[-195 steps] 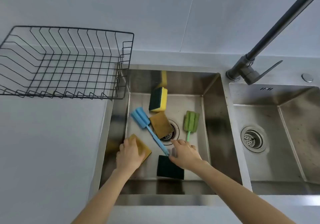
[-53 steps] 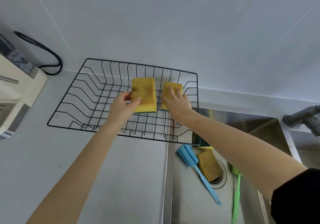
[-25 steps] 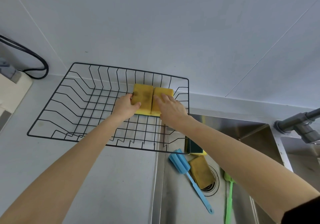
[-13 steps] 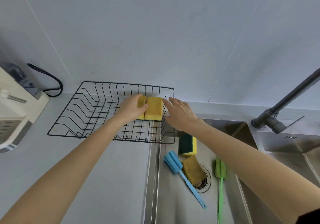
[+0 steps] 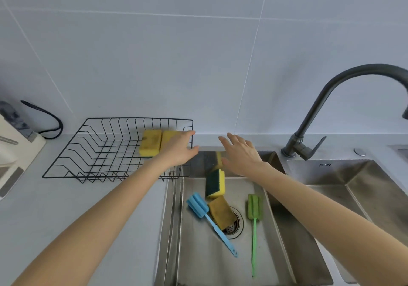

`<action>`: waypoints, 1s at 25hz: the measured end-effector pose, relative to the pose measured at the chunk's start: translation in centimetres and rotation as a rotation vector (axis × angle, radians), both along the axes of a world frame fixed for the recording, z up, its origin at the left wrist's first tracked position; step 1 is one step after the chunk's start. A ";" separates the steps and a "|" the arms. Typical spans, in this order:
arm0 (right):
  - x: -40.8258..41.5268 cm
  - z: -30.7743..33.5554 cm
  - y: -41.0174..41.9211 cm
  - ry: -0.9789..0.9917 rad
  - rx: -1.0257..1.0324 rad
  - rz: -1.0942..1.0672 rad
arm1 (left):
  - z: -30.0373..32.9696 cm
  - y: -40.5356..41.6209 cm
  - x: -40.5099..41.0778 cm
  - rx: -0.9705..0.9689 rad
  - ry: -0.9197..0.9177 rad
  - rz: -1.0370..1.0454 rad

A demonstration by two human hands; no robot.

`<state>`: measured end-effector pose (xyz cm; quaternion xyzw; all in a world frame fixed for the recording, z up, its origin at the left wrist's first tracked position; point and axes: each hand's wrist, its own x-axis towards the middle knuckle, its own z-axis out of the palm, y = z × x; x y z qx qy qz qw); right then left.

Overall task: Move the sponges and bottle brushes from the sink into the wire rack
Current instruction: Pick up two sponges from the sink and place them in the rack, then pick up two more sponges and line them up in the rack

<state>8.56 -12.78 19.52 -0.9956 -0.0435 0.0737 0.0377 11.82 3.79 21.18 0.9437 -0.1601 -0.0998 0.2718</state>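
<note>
A: Head view. Where do the hands stand?

B: The left hand (image 5: 178,149) hangs over the right end of the wire rack (image 5: 66,166), fingers spread and loosely open, holding nothing. It covers part of the right-hand yellow sponge (image 5: 169,136); whether it touches that sponge cannot be told. The right hand (image 5: 240,153) hovers over the far edge of the sink (image 5: 172,230), palm down, fingers open and splayed, empty.

A: And the rack's contents?

B: Two yellow sponges lie side by side, touching, in the rack's far right corner. The left-hand yellow sponge (image 5: 150,143) is fully visible; its neighbour is half hidden by the left hand. The rack sits on the grey counter (image 5: 66,208), its right edge just beside the sink's left rim.

A: What lies in the sink?

B: A green-and-yellow sponge (image 5: 215,184) stands on edge against the far wall of the basin, tilted. Just in front of it a brown-topped sponge (image 5: 221,212) lies partly over the drain (image 5: 234,226). The blue bottle brush (image 5: 209,219) lies diagonally, its head near the left wall and touching the brown-topped sponge, its handle running toward the near right. The green bottle brush (image 5: 255,224) lies near the right wall, head toward the far side, handle pointing at the near edge, apart from the sponges.

A: Surroundings?

B: A dark faucet (image 5: 331,109) rises at the far right corner of the sink, with a second basin (image 5: 353,188) to its right. A white appliance (image 5: 13,153) with a black cord (image 5: 50,120) stands at the counter's left edge.
</note>
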 end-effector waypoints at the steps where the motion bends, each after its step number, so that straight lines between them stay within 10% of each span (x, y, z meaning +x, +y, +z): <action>1: -0.4 0.0 -0.6 0.003 -0.008 -0.010 | -0.1 -0.6 -0.3 0.006 0.004 -0.020; 25: 2.0 -14.4 -5.0 0.386 0.246 -0.234 | -16.5 -7.2 -0.4 0.159 0.403 -0.071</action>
